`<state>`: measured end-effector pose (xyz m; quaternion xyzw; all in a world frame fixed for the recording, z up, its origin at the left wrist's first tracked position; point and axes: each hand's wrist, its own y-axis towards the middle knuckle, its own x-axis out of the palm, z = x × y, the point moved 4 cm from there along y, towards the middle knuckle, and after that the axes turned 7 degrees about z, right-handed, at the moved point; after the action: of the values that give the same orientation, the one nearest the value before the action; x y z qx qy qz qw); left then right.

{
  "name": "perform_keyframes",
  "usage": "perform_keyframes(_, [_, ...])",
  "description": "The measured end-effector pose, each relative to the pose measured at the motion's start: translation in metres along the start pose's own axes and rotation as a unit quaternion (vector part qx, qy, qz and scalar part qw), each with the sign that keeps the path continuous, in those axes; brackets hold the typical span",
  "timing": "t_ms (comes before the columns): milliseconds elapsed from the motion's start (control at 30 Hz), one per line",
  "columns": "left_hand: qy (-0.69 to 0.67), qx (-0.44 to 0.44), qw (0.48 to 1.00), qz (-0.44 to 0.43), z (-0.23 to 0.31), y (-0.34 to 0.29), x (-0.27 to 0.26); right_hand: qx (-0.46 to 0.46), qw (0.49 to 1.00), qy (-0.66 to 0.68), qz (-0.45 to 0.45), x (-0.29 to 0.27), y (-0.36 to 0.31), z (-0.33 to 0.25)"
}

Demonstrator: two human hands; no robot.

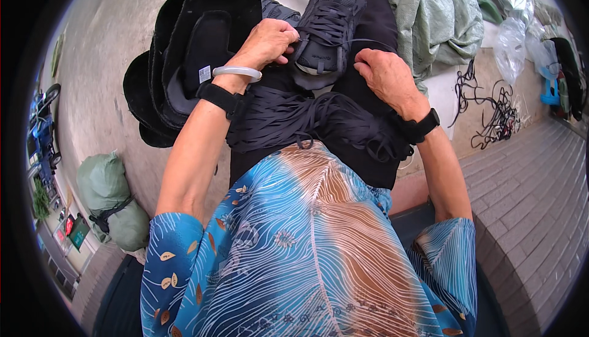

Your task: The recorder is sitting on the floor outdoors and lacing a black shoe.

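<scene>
A dark grey sneaker point(324, 30) rests across my lap, toe pointing away, with dark laces criss-crossed over its tongue. At its left edge my left hand point(270, 41) is closed, thumb and fingers pinching a shoelace close to the upper. To the right of the shoe, my right hand point(388, 78) is curled closed; a thin strand of lace runs from the shoe to this hand, its end hidden by the fingers. A thick bundle of dark flat shoelaces point(288, 116) lies over my thighs, just below the shoe.
Several black shoe-shaped pieces point(211, 24) stand stacked at my left. A grey-green woven sack point(438, 18) lies at the right, near clear plastic bags point(510, 45) and tangled black cords point(494, 113) on the ground. Behind my left arm sits a tied green bundle point(113, 199).
</scene>
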<state>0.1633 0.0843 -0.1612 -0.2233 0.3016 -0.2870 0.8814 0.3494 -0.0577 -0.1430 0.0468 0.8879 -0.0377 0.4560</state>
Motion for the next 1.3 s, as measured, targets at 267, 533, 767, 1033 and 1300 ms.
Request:
perform_keyframes(267, [0.028,0.023,0.999,-0.001,-0.002,0.001,0.002,-0.089,0.981,-0.169,0.038,0.0,-0.003,-0.013])
perform_keyframes(533, [0.242,0.213,0.942,0.098,0.015,-0.006,0.004,-0.106,0.97,-0.215,0.027,0.007,0.0,-0.016])
perform_keyframes(767, [0.22,0.339,0.896,0.185,0.011,-0.035,0.004,-0.057,0.992,-0.066,0.096,0.001,0.005,-0.008])
perform_keyframes(1033, [0.335,0.419,0.798,0.275,0.023,-0.058,0.016,-0.012,0.993,0.058,0.106,-0.002,0.013,-0.002])
perform_keyframes(1300, [0.389,0.405,0.792,0.238,0.023,-0.062,0.019,0.168,0.96,0.218,0.061,0.006,0.014,0.009])
